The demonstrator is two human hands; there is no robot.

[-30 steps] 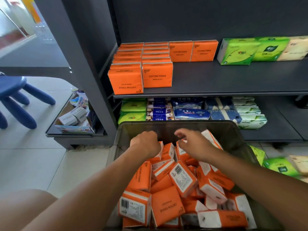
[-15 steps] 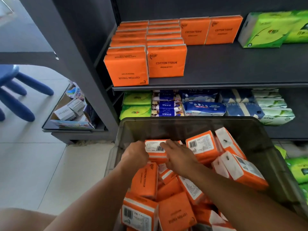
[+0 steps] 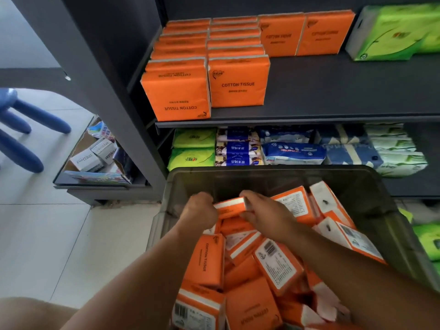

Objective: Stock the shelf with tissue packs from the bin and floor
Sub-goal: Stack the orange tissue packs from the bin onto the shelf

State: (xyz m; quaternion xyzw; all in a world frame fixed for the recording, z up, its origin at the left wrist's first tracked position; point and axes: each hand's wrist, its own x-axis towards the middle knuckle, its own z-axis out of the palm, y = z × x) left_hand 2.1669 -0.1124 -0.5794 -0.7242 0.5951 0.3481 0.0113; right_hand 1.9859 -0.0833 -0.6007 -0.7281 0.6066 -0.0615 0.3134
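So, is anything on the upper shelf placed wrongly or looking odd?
Yes. The front left orange pack on the shelf stands upside down: its COTTON TISSUE print is inverted, while the pack beside it reads upright.

Orange tissue packs (image 3: 250,270) heaped in grey bin (image 3: 273,173)

The bin (image 3: 262,177) stands on the floor before the shelving, heaped with cotton tissue packs (image 3: 278,265). Over its far end the left hand (image 3: 200,210) and right hand (image 3: 266,215) grip a single pack (image 3: 232,206) between them, one at each end. Behind and above the bin, the upper shelf (image 3: 333,91) carries standing packs (image 3: 238,82) in rows. Directly behind the bin, the lower shelf holds mixed tissue bundles (image 3: 292,153). Left of the bin sits a low ledge with small boxes (image 3: 88,160), and beyond that a stool (image 3: 23,129). Right of the bin, on the floor, lie what may be more packs (image 3: 428,241).
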